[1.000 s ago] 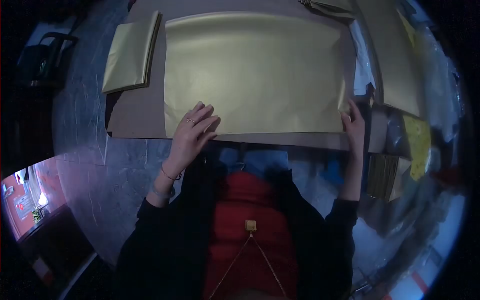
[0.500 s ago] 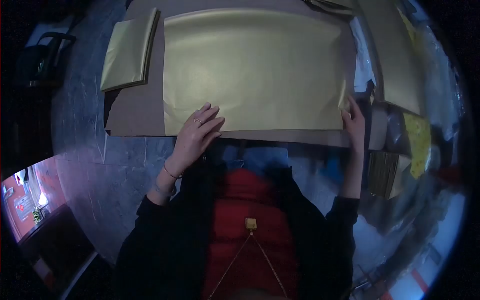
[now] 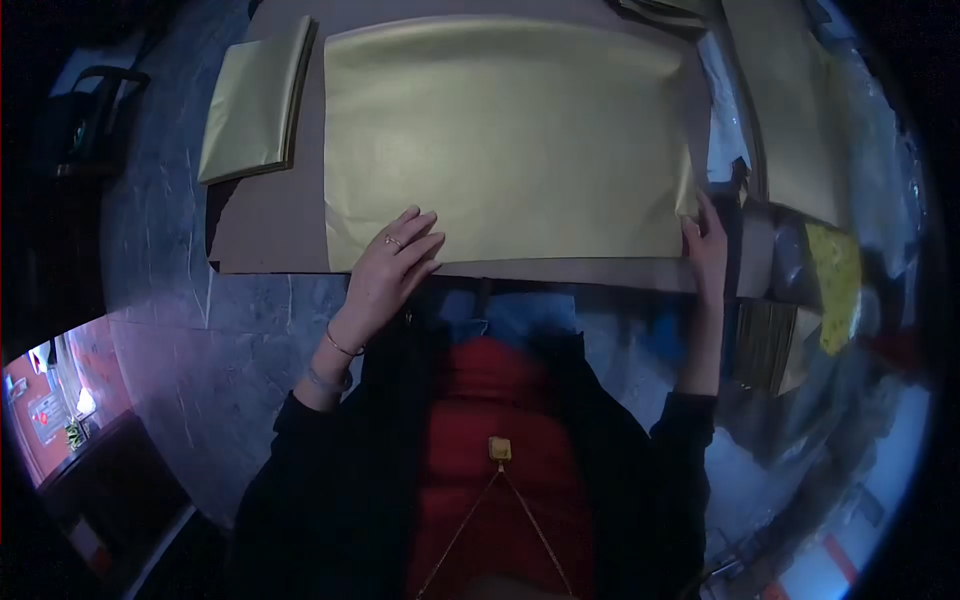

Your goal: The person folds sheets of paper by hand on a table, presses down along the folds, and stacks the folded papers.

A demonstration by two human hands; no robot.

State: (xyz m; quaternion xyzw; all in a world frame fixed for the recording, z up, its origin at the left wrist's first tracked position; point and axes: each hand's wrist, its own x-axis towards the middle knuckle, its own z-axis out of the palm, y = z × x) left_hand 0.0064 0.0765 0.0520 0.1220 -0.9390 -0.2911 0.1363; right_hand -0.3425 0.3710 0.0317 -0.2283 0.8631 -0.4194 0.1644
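A large gold paper sheet point(image 3: 500, 140) lies spread over a brown board point(image 3: 265, 235) before me. My left hand point(image 3: 388, 262), with a ring and bracelets, rests on the sheet near its lower left corner, fingers stretched out. At the lower right side, my right hand point(image 3: 708, 248) pinches the sheet's edge, which curls up between thumb and fingers. Part of that grip is hidden by the curled paper.
Folded gold paper point(image 3: 250, 105) sits at the board's left. More gold sheets point(image 3: 795, 130) lie to the right, beside a white strip point(image 3: 725, 110). Below them are a yellow patterned piece point(image 3: 835, 285) and a brown stack point(image 3: 768, 348). A dark chair-like object point(image 3: 95, 120) stands far left.
The sheet's right side bends up slightly more, with a crease showing near its upper right corner. Both hands stay in nearly the same place.
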